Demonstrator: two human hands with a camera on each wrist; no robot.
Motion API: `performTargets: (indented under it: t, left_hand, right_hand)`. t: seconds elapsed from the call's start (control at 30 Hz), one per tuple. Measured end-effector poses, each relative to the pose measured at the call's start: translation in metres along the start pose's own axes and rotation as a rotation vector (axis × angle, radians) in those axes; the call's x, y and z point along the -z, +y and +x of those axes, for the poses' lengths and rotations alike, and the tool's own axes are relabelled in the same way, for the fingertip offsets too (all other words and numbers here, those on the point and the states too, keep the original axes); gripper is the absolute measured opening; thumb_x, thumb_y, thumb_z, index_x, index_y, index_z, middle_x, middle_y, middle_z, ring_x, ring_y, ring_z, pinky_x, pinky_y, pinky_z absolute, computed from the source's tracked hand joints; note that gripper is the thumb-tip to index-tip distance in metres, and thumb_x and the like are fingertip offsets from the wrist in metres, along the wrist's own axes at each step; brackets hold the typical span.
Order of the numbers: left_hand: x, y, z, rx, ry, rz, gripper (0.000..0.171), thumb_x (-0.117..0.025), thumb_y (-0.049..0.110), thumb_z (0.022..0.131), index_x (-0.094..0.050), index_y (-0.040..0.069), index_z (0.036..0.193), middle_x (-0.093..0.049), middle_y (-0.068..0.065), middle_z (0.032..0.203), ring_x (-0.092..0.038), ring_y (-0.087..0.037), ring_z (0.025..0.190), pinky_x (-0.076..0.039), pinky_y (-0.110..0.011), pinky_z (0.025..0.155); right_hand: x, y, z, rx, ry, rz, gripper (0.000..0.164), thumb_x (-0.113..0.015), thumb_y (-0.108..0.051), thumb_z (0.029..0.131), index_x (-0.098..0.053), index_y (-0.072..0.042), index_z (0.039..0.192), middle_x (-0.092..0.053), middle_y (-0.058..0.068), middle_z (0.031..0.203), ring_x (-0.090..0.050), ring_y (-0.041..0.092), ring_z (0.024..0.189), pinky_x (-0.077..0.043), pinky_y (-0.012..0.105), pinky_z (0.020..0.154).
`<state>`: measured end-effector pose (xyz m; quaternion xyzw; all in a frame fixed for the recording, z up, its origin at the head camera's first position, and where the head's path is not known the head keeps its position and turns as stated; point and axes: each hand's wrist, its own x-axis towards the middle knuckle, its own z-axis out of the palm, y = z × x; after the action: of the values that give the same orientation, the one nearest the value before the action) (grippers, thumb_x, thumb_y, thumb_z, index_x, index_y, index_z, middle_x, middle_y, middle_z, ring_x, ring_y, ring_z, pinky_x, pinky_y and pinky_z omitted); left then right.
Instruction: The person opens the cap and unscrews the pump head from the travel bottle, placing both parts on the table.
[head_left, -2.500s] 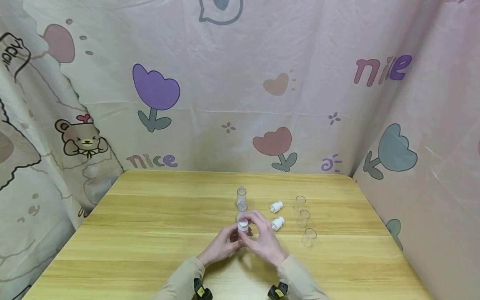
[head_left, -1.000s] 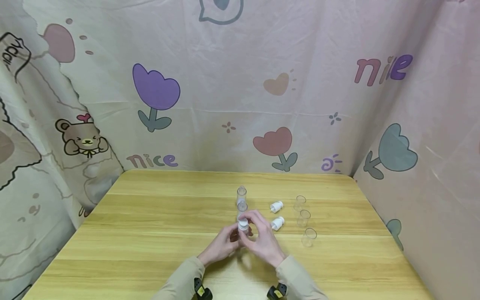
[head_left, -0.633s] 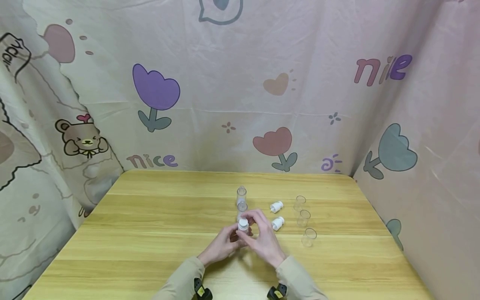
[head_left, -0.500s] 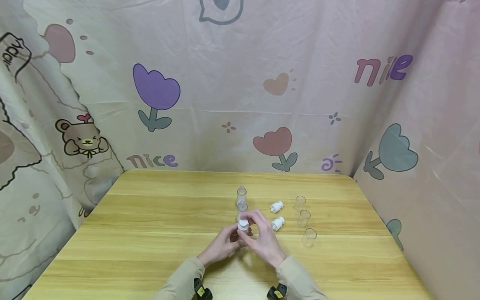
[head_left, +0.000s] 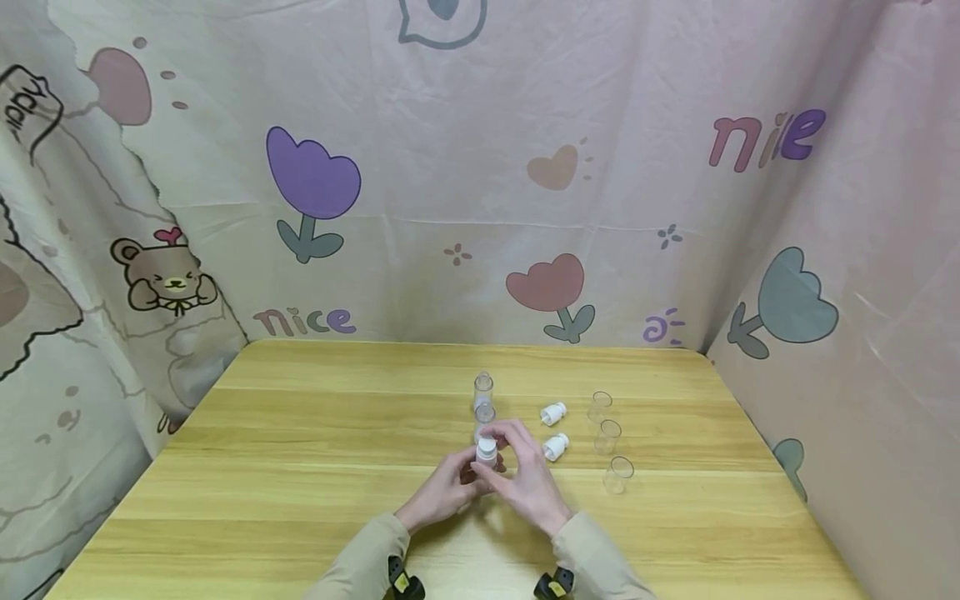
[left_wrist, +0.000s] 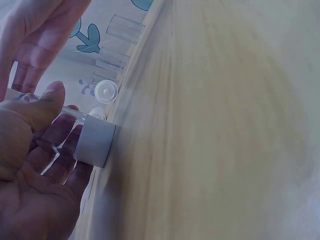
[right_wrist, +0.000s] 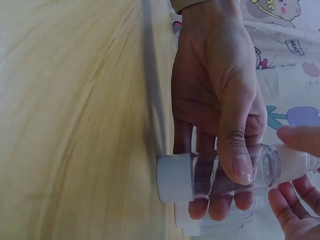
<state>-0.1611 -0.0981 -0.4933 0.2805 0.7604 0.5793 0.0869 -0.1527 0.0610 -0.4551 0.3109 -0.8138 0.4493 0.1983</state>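
Note:
A small clear bottle with a white base [right_wrist: 175, 178] stands upright at the front middle of the table. My left hand [head_left: 446, 487] holds its see-through body, thumb on one side and fingers round the other. On the bottle's neck sits a white top [head_left: 487, 452], which my right hand [head_left: 528, 483] pinches between thumb and fingers. Just behind are two more clear bottles, a nearer one [head_left: 483, 421] and a farther one [head_left: 483, 390], the nearer partly hidden by my right hand. In the left wrist view, the white base [left_wrist: 95, 141] is right at the tabletop.
Two white pump tops, one nearer [head_left: 556, 447] and one farther [head_left: 553, 413], lie to the right of my right hand. Beyond them stand three clear covers in a column: front [head_left: 618, 477], middle [head_left: 607, 437] and back [head_left: 599, 407]. A printed curtain [head_left: 420, 283] borders the table [head_left: 300, 450].
My right thumb and fingers have shifted slightly around the white top. My left hand and the bottle stay in place, as do the loose pieces.

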Motion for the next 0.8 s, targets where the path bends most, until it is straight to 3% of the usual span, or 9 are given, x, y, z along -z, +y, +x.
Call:
performTargets:
  t: [0.37,0.6,0.8]
  left_hand:
    - [-0.0001,0.0012,-0.0007,-0.006,0.007,0.016,0.042,-0.061,0.020,0.082,-0.050,0.003,0.120,-0.061,-0.010,0.112,-0.058,-0.022,0.105,-0.046,-0.022,0.094]
    - [-0.0001,0.0013,-0.0009,-0.015,0.001,0.003,0.045,-0.061,0.020,0.082,-0.048,0.003,0.122,-0.060,-0.012,0.114,-0.058,-0.020,0.105,-0.046,-0.020,0.094]
    - [-0.0003,0.0005,-0.0005,-0.004,-0.002,0.000,0.046,-0.061,0.020,0.082,-0.048,0.003,0.122,-0.059,-0.012,0.116,-0.057,-0.024,0.108,-0.045,-0.022,0.095]
  right_hand:
    - [0.0014,-0.0022,0.0004,0.026,-0.036,0.019,0.044,-0.069,-0.007,0.072,-0.053,-0.012,0.112,-0.056,-0.001,0.108,-0.055,0.012,0.100,-0.048,0.031,0.092]
    - [0.0011,-0.0015,-0.0004,-0.053,-0.007,0.011,0.046,-0.074,-0.015,0.070,-0.053,-0.016,0.112,-0.054,-0.009,0.106,-0.053,0.004,0.090,-0.051,0.026,0.080]
    - [0.0024,-0.0017,0.0007,-0.002,-0.006,0.013,0.041,-0.070,-0.010,0.072,-0.054,-0.012,0.110,-0.057,-0.003,0.104,-0.056,0.008,0.091,-0.052,0.024,0.081]
